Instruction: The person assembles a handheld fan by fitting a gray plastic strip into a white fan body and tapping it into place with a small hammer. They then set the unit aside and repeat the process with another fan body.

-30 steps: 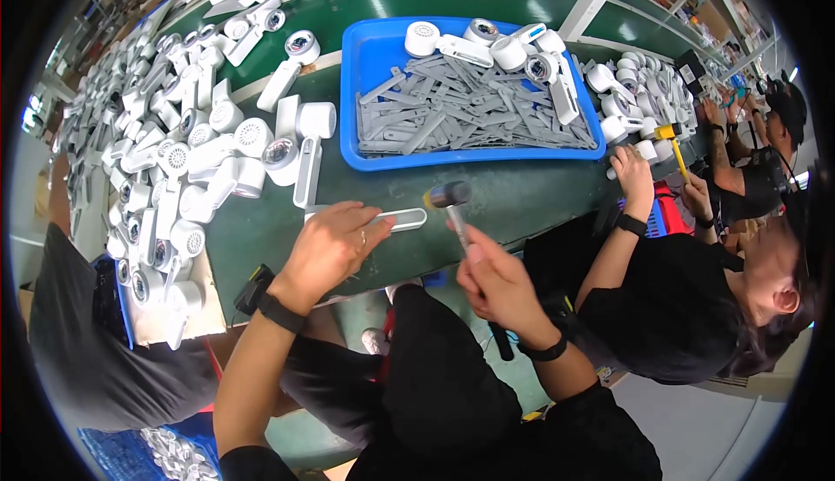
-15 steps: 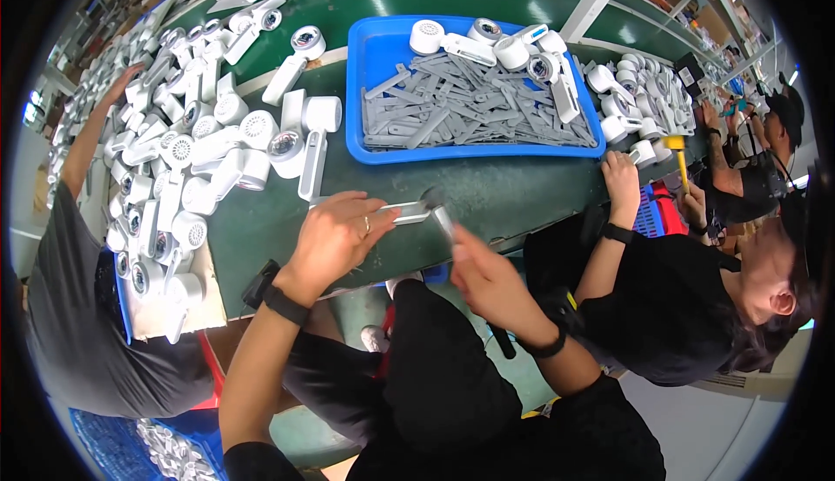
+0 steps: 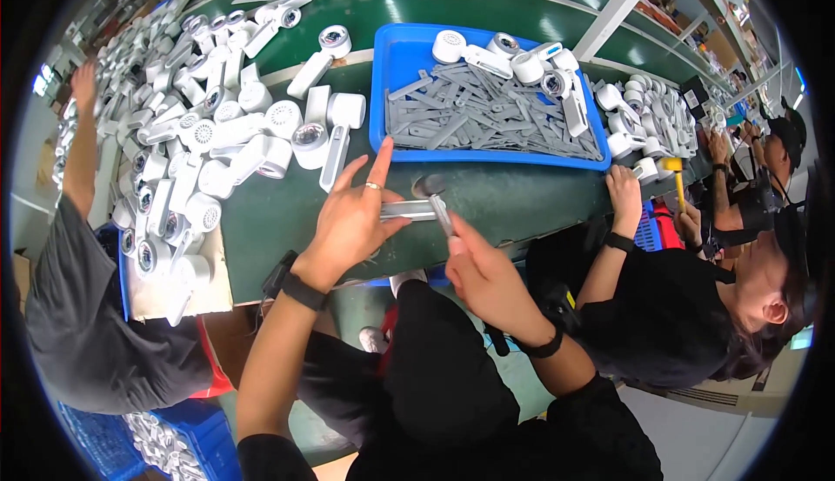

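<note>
Left hand (image 3: 348, 220): index and middle fingers now extended and spread toward the tray, having lain lower along the workpiece half a second earlier; the thumb and a curled finger appear to retain the narrow white-and-grey handle (image 3: 409, 210), its left end hidden by the palm. Right hand (image 3: 487, 272): fingers closed around the shaft of a small mallet (image 3: 427, 187), its dark, rounded head at the handle's right end, much as before; contact cannot be confirmed. In this inspector's judgement, tapping is still in hand, with a looser steadying grip. The handle is long, straight-sided and smooth, apparently moulded plastic, and lies over the green bench (image 3: 261, 246), whose surface is dull and scuffed. Beyond stands a glossy blue tray (image 3: 404, 50) of flat, matte grey strips (image 3: 487, 116), several white units resting on top. To the left, white handheld fans (image 3: 203, 136) are heaped, showing drum-shaped heads, perforated grilles and slim grips.
</note>
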A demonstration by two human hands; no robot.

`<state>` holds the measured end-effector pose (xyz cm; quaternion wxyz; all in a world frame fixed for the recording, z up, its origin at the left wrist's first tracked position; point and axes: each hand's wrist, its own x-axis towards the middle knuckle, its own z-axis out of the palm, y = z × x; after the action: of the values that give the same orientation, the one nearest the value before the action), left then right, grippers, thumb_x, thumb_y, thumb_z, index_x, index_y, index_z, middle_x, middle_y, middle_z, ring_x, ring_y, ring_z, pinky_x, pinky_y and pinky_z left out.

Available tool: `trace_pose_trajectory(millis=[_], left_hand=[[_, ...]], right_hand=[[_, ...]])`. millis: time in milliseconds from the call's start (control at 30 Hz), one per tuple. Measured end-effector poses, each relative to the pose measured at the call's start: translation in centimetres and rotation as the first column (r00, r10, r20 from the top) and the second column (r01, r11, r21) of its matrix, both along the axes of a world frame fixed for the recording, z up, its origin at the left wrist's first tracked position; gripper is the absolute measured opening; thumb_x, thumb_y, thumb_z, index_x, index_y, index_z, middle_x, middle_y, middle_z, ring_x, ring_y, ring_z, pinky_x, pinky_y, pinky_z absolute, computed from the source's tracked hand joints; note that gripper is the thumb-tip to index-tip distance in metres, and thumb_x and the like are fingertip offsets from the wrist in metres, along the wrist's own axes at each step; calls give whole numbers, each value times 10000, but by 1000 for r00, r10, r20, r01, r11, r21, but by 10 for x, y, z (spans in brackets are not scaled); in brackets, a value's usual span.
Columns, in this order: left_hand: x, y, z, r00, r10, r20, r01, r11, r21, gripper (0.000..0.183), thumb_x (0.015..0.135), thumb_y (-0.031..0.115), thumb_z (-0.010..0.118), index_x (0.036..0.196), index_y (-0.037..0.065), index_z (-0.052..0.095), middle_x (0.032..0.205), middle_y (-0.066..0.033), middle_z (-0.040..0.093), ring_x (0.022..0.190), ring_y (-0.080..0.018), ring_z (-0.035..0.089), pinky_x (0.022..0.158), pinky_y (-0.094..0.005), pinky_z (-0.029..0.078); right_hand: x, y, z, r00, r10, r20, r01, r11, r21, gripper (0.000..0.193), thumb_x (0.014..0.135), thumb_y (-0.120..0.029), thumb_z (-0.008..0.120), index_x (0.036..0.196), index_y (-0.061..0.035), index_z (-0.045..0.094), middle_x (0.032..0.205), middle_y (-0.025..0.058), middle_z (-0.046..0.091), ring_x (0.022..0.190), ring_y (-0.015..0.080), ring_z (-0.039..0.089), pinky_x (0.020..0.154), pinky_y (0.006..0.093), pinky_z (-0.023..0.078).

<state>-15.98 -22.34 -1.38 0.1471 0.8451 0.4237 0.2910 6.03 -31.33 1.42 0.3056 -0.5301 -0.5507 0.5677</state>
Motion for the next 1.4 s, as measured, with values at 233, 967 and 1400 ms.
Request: trace_pose_trajectory(millis=[233, 967, 1400], left_hand=[[-3, -7, 17, 953, -257, -163, 261, 965, 4, 319, 675, 30, 810, 981, 122, 802, 926, -1, 709, 1101, -238, 604, 1258, -509, 265], [-47, -74, -36, 926, 308, 220, -329, 942, 61, 373, 832, 66, 820, 1198, 86, 750, 1118, -145, 757, 961, -337, 736, 923, -430, 588], [-46, -67, -43, 776, 514, 367, -431, 855, -287, 326, 822, 87, 848, 1134, 59, 757, 1116, -98, 775, 1194, -331, 689, 1089, -441, 512]], right_hand=[[22, -9, 12, 986, -104, -133, 77, 978, -192, 482, 1131, -320, 427, 1574, -132, 394, 728, -24, 459, 503, 42, 374, 426, 215, 325], [-16, 19, 19, 989, 146, -2, -145, 985, -89, 471, 1143, -275, 385, 1545, -34, 424, 688, -7, 471, 429, 64, 407, 423, 232, 365], [-42, 27, 14, 974, 228, 22, -226, 973, -54, 474, 1131, -258, 424, 1552, -39, 429, 640, -16, 474, 438, 53, 417, 423, 234, 369]])
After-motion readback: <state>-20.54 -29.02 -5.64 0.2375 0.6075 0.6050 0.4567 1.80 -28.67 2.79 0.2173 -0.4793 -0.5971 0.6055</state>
